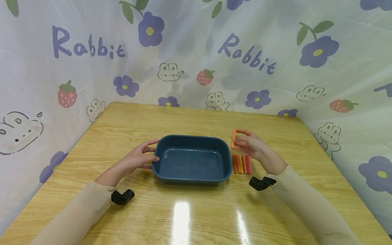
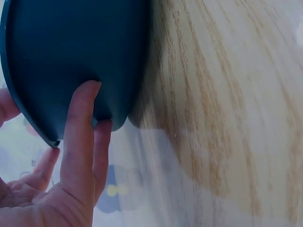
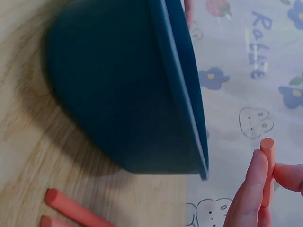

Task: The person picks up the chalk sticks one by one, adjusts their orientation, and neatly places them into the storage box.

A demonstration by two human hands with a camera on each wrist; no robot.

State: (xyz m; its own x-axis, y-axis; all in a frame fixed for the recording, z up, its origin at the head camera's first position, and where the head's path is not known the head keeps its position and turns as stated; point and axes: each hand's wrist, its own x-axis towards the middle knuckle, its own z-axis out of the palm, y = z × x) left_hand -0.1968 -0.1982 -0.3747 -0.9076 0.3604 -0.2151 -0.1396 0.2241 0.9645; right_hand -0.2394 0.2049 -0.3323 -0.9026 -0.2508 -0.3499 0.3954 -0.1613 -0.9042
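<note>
Two legible "Rabbit" prints (image 1: 246, 56) beyond orange stick (image 3: 269, 157)

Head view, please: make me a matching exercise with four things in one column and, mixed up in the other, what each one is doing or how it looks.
Things:
1. left hand
2. right hand
3. tub
4. row of sticks

Descriptions:
A. lying side by side, to the right of the dark container
B. pinching an orange stick
C. at the left end of the dark container, touching it
D. dark blue with an open top

Pairs: 1-C, 2-B, 3-D, 4-A
</note>
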